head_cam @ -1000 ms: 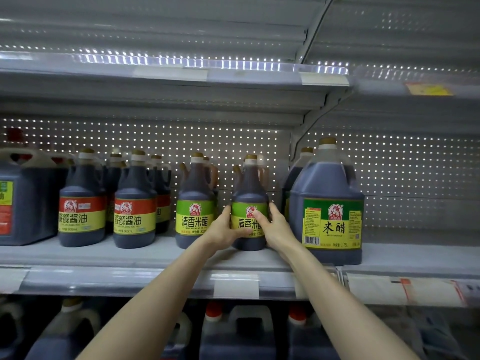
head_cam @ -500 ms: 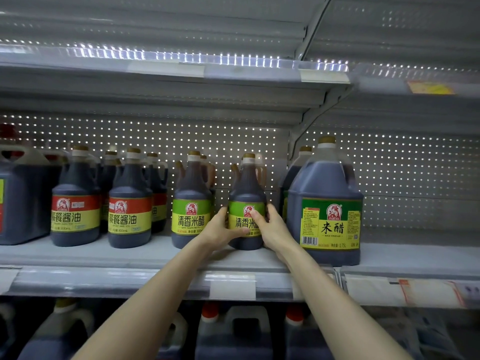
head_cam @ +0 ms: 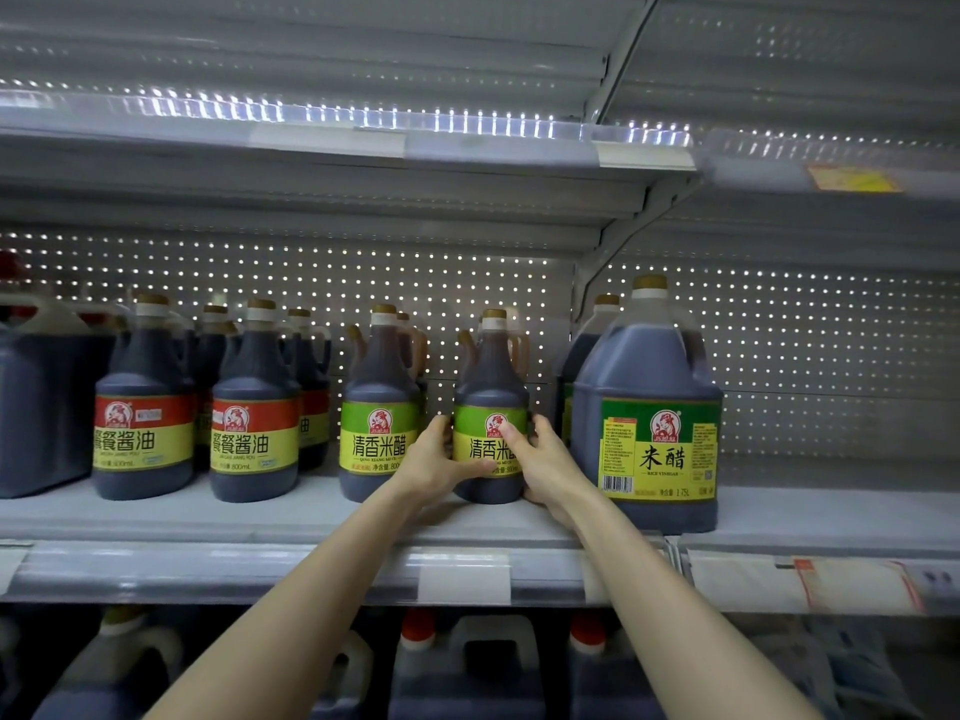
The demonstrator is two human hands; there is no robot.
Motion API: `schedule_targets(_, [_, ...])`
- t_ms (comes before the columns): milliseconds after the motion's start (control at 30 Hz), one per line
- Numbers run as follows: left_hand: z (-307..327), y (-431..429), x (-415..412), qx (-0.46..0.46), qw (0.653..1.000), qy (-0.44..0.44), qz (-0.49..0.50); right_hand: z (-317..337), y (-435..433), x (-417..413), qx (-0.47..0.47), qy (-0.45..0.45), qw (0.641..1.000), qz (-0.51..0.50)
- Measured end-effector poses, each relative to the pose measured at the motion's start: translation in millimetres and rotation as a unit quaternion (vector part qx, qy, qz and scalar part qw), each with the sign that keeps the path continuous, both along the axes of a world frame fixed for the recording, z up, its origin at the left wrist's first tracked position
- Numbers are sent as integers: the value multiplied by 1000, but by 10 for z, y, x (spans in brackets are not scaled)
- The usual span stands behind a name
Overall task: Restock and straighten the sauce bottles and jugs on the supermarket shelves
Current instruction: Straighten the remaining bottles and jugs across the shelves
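Note:
A dark vinegar bottle with a green and yellow label [head_cam: 488, 392] stands upright on the middle shelf [head_cam: 260, 517]. My left hand [head_cam: 434, 462] grips its left side, thumb across the lower label. My right hand [head_cam: 543, 462] grips its right side with a finger lying over the label. A matching green-label bottle [head_cam: 382, 402] stands just to the left, with another behind it. Further left stand red-label soy sauce bottles [head_cam: 254, 407] in rows. A big rice vinegar jug [head_cam: 649, 407] stands right beside my right hand.
A large dark jug [head_cam: 36, 397] sits at the far left edge. Right of the big jug the shelf surface [head_cam: 831, 511] holds nothing. The lower shelf holds several jugs with red and tan caps [head_cam: 457, 667]. An upper shelf edge [head_cam: 363, 142] runs overhead.
Both hands stay on the same green-label bottle. The view has shifted slightly, and the bottle's place in the row looks almost unchanged.

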State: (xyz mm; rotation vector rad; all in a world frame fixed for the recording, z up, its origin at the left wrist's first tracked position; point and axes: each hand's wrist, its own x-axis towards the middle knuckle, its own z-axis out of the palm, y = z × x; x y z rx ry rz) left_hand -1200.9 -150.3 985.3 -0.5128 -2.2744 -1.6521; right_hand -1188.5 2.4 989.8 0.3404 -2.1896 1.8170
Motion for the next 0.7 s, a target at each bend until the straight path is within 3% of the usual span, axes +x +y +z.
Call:
schedule_targets(300, [37, 15, 103, 7, 1000, -14, -1, 18, -17, 26, -70, -29, 997, 15])
schedule_targets(700, [84, 9, 206, 26, 998, -48, -24, 9, -22, 15, -65, -22, 998, -6])
